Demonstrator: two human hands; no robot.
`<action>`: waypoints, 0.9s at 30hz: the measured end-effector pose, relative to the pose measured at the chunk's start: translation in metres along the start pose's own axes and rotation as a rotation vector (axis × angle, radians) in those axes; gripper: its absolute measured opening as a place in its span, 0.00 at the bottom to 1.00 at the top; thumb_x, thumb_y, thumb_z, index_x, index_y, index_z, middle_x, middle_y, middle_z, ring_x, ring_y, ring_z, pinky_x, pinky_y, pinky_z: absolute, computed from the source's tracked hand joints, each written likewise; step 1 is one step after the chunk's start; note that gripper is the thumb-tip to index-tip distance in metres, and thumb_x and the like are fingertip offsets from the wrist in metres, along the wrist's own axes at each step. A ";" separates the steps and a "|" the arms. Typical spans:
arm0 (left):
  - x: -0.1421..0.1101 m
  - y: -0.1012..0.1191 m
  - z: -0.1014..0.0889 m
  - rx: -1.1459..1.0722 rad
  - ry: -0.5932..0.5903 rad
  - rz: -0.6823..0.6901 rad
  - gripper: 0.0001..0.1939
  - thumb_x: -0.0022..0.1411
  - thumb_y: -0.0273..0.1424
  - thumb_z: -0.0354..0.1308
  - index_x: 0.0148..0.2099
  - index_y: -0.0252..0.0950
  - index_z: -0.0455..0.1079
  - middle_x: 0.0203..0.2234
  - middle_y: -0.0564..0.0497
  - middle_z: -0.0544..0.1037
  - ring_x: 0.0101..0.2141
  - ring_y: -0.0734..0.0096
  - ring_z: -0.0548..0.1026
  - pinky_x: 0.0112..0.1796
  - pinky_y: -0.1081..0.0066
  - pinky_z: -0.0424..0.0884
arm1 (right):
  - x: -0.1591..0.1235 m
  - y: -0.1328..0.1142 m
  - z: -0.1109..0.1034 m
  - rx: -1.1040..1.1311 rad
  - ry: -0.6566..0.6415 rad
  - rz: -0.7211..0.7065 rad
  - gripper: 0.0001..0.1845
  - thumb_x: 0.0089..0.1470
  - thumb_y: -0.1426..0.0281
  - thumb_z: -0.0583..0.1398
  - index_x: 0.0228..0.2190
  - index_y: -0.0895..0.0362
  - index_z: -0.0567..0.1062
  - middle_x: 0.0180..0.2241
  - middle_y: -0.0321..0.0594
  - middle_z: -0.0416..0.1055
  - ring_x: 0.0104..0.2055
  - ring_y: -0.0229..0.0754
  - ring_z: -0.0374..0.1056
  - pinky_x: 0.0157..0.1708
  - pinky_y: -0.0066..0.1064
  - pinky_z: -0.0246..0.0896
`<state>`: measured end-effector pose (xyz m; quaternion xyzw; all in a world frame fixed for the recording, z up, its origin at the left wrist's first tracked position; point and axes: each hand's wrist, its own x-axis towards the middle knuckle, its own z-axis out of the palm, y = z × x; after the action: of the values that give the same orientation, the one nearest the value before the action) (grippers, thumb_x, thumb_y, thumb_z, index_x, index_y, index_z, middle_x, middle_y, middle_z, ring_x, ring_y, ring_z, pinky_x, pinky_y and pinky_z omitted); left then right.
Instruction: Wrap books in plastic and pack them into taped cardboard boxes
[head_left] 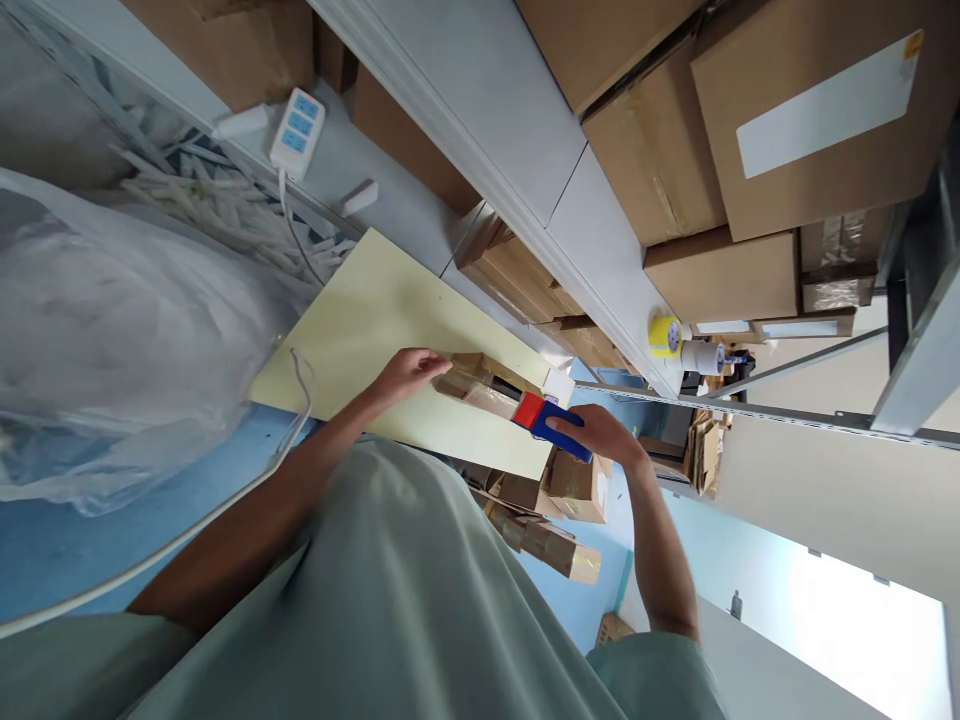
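Observation:
The view is rolled sideways. A small cardboard box (480, 385) lies on a pale yellow table top (367, 320). My left hand (409, 372) rests its fingers on the box's left end and steadies it. My right hand (596, 432) grips a red and blue tape dispenser (546, 420), whose red end touches the box's right end. A small white piece (559, 385) sits next to the dispenser's tip.
Large cardboard boxes (810, 110) fill grey shelves above. A yellow tape roll (664, 336) and a white roll (703, 357) sit on a shelf edge. More small boxes (551, 540) lie on the blue floor. A clear plastic bag (112, 340) and a power strip (298, 130) are at left.

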<state>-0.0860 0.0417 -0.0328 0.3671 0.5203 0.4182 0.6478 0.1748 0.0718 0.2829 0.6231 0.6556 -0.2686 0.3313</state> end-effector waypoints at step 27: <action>0.021 -0.051 0.058 0.220 0.116 -0.075 0.16 0.61 0.34 0.60 0.47 0.38 0.84 0.47 0.40 0.87 0.49 0.47 0.83 0.53 0.55 0.77 | 0.039 -0.062 -0.008 -0.247 0.145 0.021 0.37 0.69 0.34 0.56 0.34 0.54 0.83 0.34 0.46 0.83 0.37 0.48 0.78 0.33 0.34 0.56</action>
<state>-0.0183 0.0393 -0.0762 0.3914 0.6129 0.3548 0.5876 0.1117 0.0982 0.2545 0.6023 0.6993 -0.1363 0.3600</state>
